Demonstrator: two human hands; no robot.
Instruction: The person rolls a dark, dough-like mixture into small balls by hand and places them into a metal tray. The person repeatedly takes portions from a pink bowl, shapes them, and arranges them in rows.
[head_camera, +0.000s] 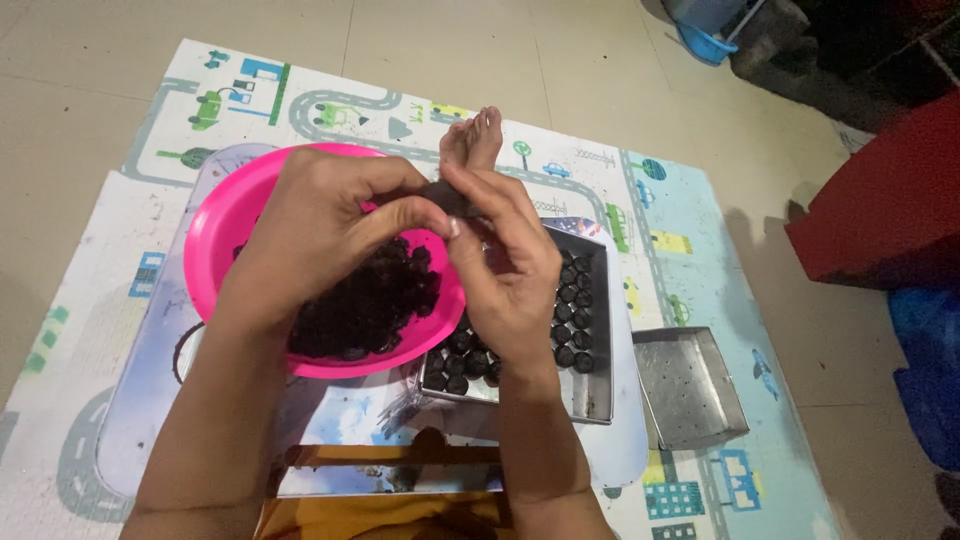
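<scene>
Head view: play mat (90, 300) covers pale tiled floor (60, 110).

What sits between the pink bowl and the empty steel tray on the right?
Head view: the steel tray holding rows of dark balls lies between the pink bowl and the empty steel tray, partly hidden by the right hand.
</scene>
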